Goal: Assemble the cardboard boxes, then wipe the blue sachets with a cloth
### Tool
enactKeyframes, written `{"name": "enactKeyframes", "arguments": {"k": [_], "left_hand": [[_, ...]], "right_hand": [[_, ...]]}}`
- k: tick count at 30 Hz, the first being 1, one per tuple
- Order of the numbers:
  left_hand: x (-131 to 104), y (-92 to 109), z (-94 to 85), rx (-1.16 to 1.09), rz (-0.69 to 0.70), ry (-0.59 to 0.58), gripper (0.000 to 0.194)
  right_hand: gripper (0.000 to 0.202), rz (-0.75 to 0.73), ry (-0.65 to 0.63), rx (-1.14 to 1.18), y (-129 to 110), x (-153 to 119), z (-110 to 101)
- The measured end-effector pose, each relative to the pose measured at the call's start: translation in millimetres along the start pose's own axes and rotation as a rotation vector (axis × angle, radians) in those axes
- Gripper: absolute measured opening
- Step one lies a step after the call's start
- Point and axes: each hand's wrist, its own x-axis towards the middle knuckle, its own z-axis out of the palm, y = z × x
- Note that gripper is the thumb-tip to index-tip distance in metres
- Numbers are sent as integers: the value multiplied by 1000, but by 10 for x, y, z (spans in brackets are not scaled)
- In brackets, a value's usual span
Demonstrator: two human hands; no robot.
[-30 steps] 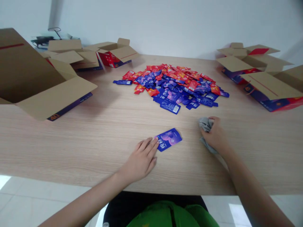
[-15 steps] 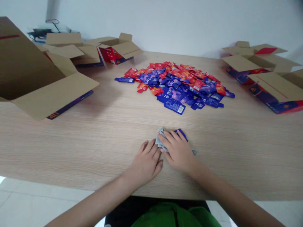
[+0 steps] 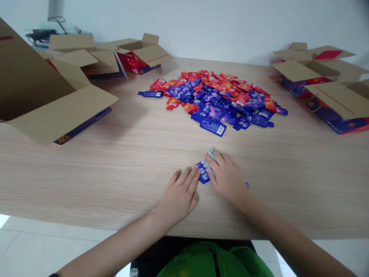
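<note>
Clothes [image 3: 198, 261] of green are seen nearest, below the edge of the surface [image 3: 115, 173]. Just past that edge, two bare arms are stretched out. The left hand [image 3: 178, 192] is laid flat and open, with nothing gripped, and its fingertips are pressed on the left end of a blue packet [image 3: 203, 176]. The right hand [image 3: 227, 179] is bent over a grey rag [image 3: 210, 151], which is pushed down on the packet's right side. Whether the rag is pinched under the palm cannot be told. A bit of grey can be seen by the right wrist too.

The packet is set flat on the surface, between the hands. It looks light, thin and a bit bendy, with a smooth skin that may be slippery. It could be creased if it is squeezed hard. It would best be held down by one end, or picked up by an edge between finger and thumb. The rag looks soft and is easily bunched up.

Farther on, a big pile [image 3: 216, 111] of blue and red packets is heaped. Open boxes are stood at the left [image 3: 66, 119] and right [image 3: 331, 102]. Behind it all, a pale wall [image 3: 216, 30] is seen.
</note>
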Motion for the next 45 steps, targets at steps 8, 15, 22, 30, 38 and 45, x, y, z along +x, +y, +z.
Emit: {"name": "enactKeyframes", "arguments": {"k": [8,15,22,30,38,45], "left_hand": [[9,-25,39,-88,7,24,61],[-17,-94,62,-183,60,90,56],[-12,-117,43,-244,47,109,55],[164,-50,-132,-424,20,153,31],[651,612,-333,-1137,125,-91,54],[1103,788,-167,-1818,-93,-165,60]], "right_hand": [[48,33,9,129,547,9,56],[42,481,293,572,863,-106,-400],[49,517,-91,894,1312,-209,-594],[62,558,-164,1156,1493,-429,-344],[46,476,-170,1332,1264,-716,-603],[40,250,-77,1204,954,-852,-760]]}}
